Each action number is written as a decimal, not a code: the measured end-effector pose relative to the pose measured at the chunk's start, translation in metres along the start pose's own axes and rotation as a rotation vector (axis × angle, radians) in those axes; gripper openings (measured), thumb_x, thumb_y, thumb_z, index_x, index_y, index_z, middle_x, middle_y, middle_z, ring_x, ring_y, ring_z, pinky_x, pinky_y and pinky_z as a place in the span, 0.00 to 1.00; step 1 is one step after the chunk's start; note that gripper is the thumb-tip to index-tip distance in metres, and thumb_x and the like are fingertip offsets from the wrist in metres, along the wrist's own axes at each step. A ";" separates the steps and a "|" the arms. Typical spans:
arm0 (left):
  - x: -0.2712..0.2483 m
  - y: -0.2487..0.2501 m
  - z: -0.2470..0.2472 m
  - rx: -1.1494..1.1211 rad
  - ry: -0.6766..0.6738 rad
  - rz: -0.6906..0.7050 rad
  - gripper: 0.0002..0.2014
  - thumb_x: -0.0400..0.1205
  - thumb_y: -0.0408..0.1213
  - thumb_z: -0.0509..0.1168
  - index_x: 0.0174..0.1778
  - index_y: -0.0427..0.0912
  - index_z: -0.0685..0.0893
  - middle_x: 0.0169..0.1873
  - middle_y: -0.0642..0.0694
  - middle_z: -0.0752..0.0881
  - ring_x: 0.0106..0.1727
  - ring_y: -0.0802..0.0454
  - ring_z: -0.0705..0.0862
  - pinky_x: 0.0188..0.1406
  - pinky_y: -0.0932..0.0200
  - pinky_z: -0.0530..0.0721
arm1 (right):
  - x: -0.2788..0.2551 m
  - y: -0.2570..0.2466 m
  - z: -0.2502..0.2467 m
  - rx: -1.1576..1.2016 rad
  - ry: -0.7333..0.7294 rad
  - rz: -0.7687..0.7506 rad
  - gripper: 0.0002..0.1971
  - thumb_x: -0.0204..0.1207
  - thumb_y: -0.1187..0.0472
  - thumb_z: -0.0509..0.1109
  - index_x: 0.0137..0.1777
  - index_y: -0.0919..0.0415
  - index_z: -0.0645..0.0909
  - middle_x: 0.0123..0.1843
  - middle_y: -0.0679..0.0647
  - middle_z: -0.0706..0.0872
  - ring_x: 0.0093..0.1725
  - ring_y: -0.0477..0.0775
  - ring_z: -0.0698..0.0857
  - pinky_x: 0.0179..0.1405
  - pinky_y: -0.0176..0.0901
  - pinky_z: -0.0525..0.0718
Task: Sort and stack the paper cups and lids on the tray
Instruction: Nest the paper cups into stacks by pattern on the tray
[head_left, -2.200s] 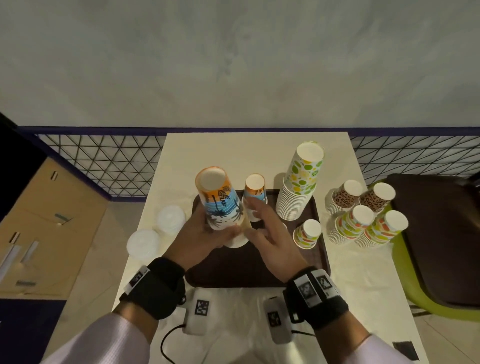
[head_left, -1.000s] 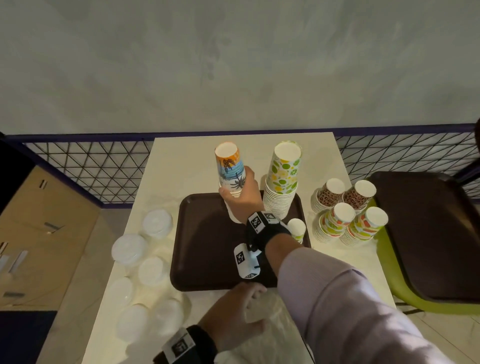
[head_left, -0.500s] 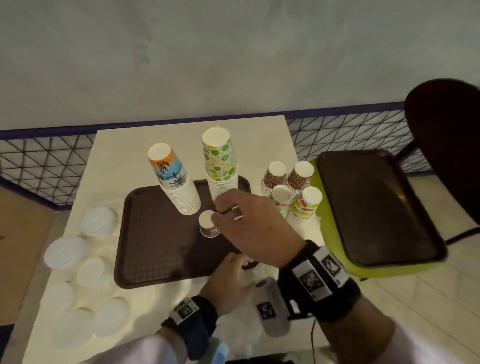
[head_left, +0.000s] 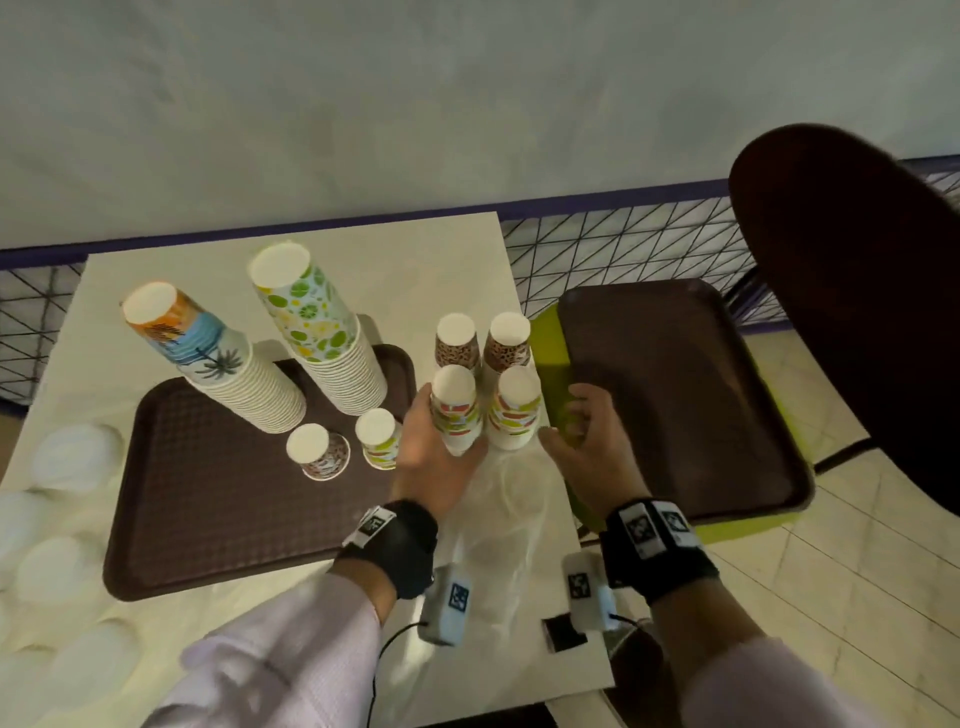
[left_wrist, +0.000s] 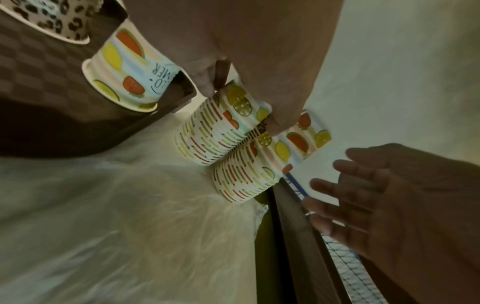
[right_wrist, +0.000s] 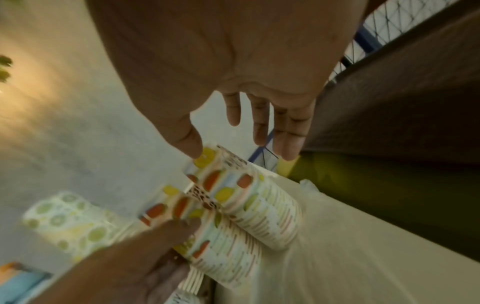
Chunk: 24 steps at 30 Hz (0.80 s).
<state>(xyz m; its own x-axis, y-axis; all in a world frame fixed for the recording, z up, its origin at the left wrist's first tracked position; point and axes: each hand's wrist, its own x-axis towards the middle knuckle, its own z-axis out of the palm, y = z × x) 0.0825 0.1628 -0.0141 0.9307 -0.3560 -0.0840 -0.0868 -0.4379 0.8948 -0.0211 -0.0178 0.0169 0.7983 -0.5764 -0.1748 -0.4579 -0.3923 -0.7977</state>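
My left hand grips a fruit-print cup stack that stands upside down on the table, just right of the brown tray. Beside it stands a second fruit-print stack, with my right hand open and fingers spread just to its right. Two leopard-print stacks stand behind them. On the tray are a tall palm-print stack, a tall lime-print stack, a single leopard cup and a single fruit cup. White lids lie left of the tray.
A second brown tray rests on a green chair seat at the table's right edge, close to my right hand. A clear plastic bag lies on the table under my wrists. A wire fence runs behind the table.
My left hand has moved from the table's front edge up to the fruit-print stack and taken hold of it. My right hand has left the tray and moved right of the stacks.
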 end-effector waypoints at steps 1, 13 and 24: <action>0.006 0.001 0.004 -0.021 0.007 -0.005 0.28 0.74 0.32 0.82 0.57 0.63 0.76 0.53 0.63 0.84 0.55 0.76 0.83 0.55 0.77 0.78 | 0.008 0.006 0.007 -0.003 -0.039 -0.007 0.37 0.72 0.51 0.81 0.78 0.54 0.68 0.69 0.53 0.79 0.64 0.50 0.81 0.63 0.48 0.84; 0.023 -0.016 0.031 -0.090 0.095 -0.210 0.35 0.73 0.49 0.83 0.66 0.80 0.71 0.63 0.61 0.87 0.63 0.55 0.86 0.64 0.54 0.82 | 0.061 0.040 0.058 0.038 -0.208 -0.013 0.38 0.65 0.43 0.83 0.74 0.44 0.70 0.69 0.50 0.82 0.68 0.54 0.83 0.66 0.55 0.85; 0.025 -0.020 0.037 0.070 0.115 -0.123 0.38 0.67 0.52 0.76 0.76 0.66 0.74 0.61 0.56 0.87 0.60 0.48 0.82 0.61 0.50 0.81 | 0.053 0.045 0.064 0.061 -0.195 -0.040 0.41 0.65 0.37 0.77 0.77 0.39 0.65 0.69 0.46 0.83 0.68 0.59 0.83 0.66 0.63 0.84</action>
<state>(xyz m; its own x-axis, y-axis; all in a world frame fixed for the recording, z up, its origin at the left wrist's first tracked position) 0.0946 0.1317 -0.0504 0.9701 -0.2008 -0.1363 0.0093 -0.5305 0.8476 0.0258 -0.0207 -0.0652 0.8788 -0.4090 -0.2457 -0.4042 -0.3644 -0.8390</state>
